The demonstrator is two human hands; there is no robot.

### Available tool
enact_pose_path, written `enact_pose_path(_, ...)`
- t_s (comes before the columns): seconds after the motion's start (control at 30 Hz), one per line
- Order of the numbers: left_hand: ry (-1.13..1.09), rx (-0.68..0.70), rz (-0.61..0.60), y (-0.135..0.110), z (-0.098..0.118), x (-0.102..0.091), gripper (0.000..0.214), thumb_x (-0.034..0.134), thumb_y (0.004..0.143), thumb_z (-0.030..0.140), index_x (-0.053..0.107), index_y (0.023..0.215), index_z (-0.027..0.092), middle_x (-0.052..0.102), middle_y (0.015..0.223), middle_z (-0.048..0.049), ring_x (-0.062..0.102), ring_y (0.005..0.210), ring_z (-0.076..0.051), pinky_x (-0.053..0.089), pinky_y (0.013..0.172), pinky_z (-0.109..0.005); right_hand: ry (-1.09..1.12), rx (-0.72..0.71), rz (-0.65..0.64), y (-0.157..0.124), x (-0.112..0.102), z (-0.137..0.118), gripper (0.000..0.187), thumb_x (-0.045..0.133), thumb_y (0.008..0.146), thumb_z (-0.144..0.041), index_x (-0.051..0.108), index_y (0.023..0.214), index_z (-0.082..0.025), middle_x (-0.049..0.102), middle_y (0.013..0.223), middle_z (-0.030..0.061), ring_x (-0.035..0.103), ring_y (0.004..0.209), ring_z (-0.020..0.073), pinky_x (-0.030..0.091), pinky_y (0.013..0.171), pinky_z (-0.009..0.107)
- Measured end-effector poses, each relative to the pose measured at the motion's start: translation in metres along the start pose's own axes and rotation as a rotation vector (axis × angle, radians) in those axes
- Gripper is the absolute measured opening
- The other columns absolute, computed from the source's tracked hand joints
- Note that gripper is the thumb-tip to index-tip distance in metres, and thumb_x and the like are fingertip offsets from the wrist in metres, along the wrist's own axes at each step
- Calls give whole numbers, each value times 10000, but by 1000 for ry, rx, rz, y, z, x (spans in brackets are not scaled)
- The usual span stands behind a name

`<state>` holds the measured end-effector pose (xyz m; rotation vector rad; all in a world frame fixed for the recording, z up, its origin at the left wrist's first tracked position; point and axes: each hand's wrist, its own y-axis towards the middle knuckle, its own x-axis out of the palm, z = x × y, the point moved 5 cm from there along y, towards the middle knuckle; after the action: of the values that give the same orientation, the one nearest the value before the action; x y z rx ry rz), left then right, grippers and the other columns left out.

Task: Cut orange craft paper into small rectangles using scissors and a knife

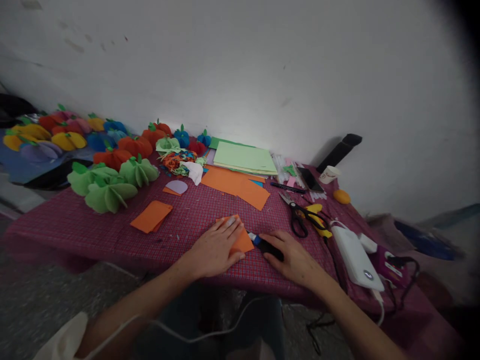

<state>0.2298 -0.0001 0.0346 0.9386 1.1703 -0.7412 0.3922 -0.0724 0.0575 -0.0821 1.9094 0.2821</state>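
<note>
My left hand [219, 247] lies flat on a small orange paper piece [243, 242], fingers stretched out, pressing it to the table near the front edge. In my right hand [290, 255] is a dark stapler [270, 247] with a blue and white front part. Its front end meets the right edge of the orange paper; my hand hides part of its body. Beyond my right hand lie black-handled scissors [302, 215] with their blades partly apart. To the left of my left hand rests a small stack of orange paper pieces [151, 216].
Paper pumpkins [108, 192] in several colours fill the left side. Paper scraps [178, 162], green sheets [243, 157] and orange sheets [236, 185] lie at the back. A phone [310, 179], paper cup [330, 174], orange fruit [341, 196] and white power bank [356, 257] are at right.
</note>
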Motion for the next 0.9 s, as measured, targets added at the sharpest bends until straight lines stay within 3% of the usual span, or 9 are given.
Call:
enact_pose_path(0.7,-45,-23,2,2,-3,-5,678,210,833,559,172,1361,136,227,1417,-82,156,1306,-181,122,1052,-331,-11,16,29,1,0,6,395,482,787,-210,496,1181,-191,526,1060,93,502,975,190,420,880,367)
enact_pose_path(0.9,-6,-141,70,4,-15,0,530,230,883,383,208,1353,137,313,1382,-74,236,1281,-176,149,1050,-345,-35,35,26,-1,-1,6,401,492,783,-232,501,1181,-184,524,1073,97,491,1001,197,402,901,360)
